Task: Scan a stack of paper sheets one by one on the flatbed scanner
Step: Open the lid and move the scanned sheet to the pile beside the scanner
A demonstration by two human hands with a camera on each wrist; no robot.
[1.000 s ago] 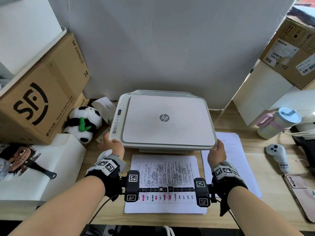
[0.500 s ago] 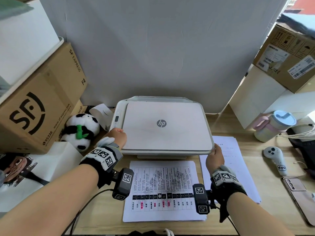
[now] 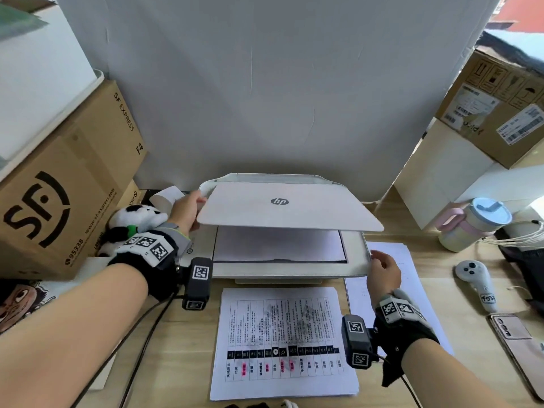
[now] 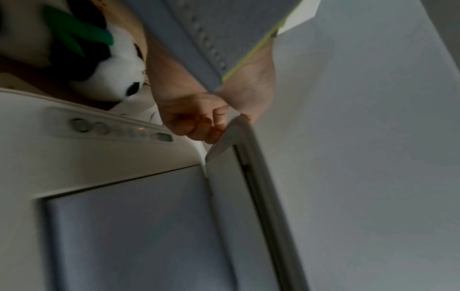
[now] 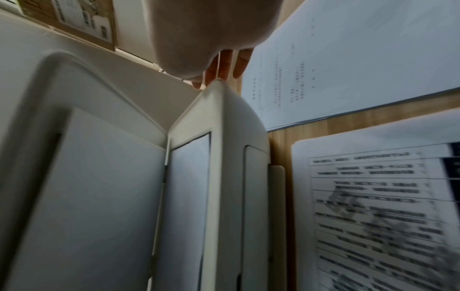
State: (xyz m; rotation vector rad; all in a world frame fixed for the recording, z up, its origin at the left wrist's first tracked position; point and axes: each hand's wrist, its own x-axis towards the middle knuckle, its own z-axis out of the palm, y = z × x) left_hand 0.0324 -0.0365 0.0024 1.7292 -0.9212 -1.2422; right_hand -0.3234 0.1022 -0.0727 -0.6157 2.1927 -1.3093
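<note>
The white HP scanner stands at the back of the desk with its lid raised partway. My left hand pinches the lid's front left corner, fingers curled under it and thumb on top. A white sheet lies on the glass, blank side up. My right hand rests with straight fingers against the scanner's front right corner. A printed sheet stack lies in front of the scanner. A second stack lies to its right, partly under my right hand.
A panda plush and a cardboard SF box crowd the scanner's left side. At the right stand a lidded cup, a white controller and a phone. A white wall panel rises close behind the lid.
The lid was down a second ago. My left hand moved from the scanner's front left corner to the lid edge and lifted it, baring the sheet on the glass. My right hand stayed put.
</note>
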